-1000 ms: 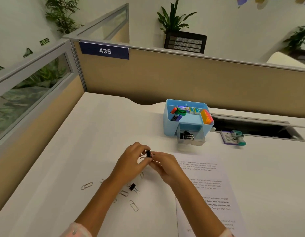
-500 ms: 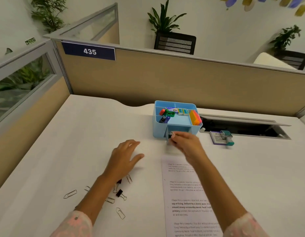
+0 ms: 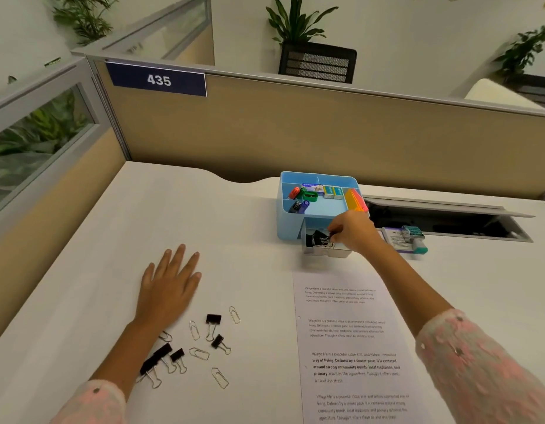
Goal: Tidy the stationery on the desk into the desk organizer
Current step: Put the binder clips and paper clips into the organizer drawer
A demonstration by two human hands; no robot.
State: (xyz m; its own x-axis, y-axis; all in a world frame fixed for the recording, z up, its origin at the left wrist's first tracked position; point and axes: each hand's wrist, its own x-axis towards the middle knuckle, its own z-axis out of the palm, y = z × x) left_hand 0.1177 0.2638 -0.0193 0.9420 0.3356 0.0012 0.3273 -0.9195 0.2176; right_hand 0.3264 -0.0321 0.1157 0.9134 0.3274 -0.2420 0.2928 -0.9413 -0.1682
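Reaching into the pulled-out drawer (image 3: 324, 244) at the front of the blue desk organizer (image 3: 291, 223), the right hand (image 3: 353, 229) has its fingers curled down over a cluster of black binder clips (image 3: 318, 240) lying inside — whether it pinches one or is letting go cannot be told, as the fingertips are partly hidden. The left hand (image 3: 168, 287) lies flat on the tabletop (image 3: 222, 237) with its fingers spread, holding nothing, at about 8 o'clock from the organizer and well apart from it.

Judging by how things lie, the task is partly done. The organizer's upper compartments already hold small coloured items, little boxes and a bright orange and pink pad of notes (image 3: 355, 200), and the drawer has some clips in it.

What is left sits mostly near the left wrist, at roughly 5 o'clock from that hand: four loose binder clips (image 3: 213, 319) and several silver paper clips (image 3: 219, 377), scattered close together. A small stapler (image 3: 413, 238) rests on a purple-edged packet (image 3: 398, 241) just beside the organizer, at its 3 o'clock, not yet put away. A printed sheet (image 3: 353, 347) lies flat in front of the drawer, at 6 o'clock from it — whether it belongs in the organizer is doubtful, being far larger than any compartment.

The clips look like the bulk of the remaining work, then the stapler and the drawer's closing.
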